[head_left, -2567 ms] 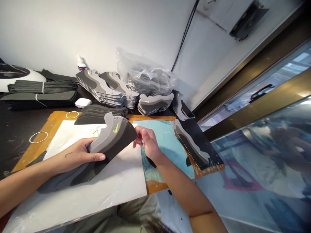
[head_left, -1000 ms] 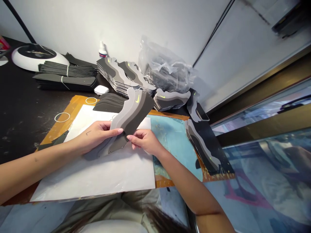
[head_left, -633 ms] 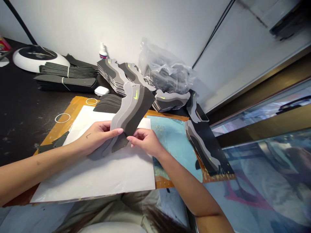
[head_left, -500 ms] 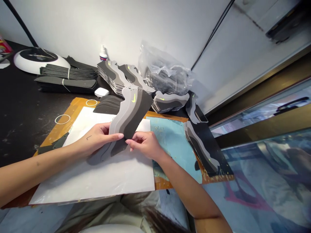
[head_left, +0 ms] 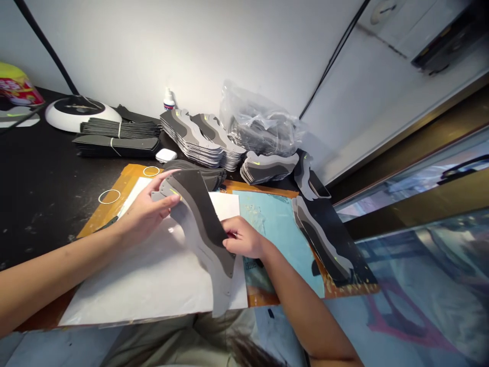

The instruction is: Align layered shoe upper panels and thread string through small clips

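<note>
The black, paint-flecked worktop [head_left: 34, 214] carries an orange-stained board [head_left: 130, 176] near the middle, rubber-banded bundles of dark strips [head_left: 118, 137] at far left, and stacked grey shoe-upper cutouts [head_left: 194, 140] and a clear plastic bag [head_left: 260, 122] along the far edge.

Right hand [head_left: 243, 238] partly behind shoe-upper panel [head_left: 200, 229]; packet [head_left: 17, 86] cut by left edge.
</note>
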`<state>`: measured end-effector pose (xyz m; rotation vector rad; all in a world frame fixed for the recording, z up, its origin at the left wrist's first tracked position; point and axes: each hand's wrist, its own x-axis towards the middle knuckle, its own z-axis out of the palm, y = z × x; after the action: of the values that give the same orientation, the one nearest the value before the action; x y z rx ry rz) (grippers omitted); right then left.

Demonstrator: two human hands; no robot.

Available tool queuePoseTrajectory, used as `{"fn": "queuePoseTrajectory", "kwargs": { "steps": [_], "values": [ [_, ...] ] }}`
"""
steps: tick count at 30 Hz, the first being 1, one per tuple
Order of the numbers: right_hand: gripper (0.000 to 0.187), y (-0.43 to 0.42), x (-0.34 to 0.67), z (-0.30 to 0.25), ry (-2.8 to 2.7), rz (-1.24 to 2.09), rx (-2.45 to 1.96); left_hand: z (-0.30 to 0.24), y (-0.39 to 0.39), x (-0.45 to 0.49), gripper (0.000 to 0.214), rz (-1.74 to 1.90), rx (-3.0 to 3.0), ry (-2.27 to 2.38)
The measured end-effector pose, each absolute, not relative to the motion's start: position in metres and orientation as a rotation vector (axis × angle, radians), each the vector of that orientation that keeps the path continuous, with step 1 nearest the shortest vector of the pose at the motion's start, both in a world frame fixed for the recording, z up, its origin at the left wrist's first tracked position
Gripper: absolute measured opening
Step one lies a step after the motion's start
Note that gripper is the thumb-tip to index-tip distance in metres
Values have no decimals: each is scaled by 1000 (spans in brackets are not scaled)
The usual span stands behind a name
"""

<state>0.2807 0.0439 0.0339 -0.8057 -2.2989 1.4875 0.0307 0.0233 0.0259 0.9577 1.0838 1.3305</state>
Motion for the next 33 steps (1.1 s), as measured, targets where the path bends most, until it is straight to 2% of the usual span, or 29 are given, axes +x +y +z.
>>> {"fn": "queuePoseTrajectory", "kwargs": {
  "steps": [3, 7, 10, 14, 17, 22, 27, 31, 33],
  "values": [
    [21, 49, 294, 45, -2443, 1342, -811, 28, 30, 23, 49, 1429, 954, 1117],
    [14, 51, 308, 54, -2347, 767, -1067, 24, 34, 17, 40, 1464, 1064, 1094],
    [5, 53, 311, 52, -2139, 509, -1214, 19, 34, 15, 37, 1492, 1147, 1169],
    [21, 57, 307, 42, -2013, 462, -1275, 16, 33, 14, 44, 1398, 1209, 1263],
    [22, 59, 304, 36, -2070, 435, -1299, 18, 32, 15, 48, 1320, 1212, 1290],
    [23, 62, 301, 33, -2053, 372, -1276, 23, 28, 16, 33, 1153, 1258, 1277],
    [24, 65, 303, 30, -2066, 332, -1292, 18, 30, 17, 31, 1106, 1279, 1240],
    [21, 65, 305, 33, -2085, 330, -1293, 19, 34, 17, 47, 1139, 1298, 1237],
    [15, 64, 307, 36, -2120, 343, -1343, 22, 35, 16, 57, 1041, 1330, 1238]
  ]
}}
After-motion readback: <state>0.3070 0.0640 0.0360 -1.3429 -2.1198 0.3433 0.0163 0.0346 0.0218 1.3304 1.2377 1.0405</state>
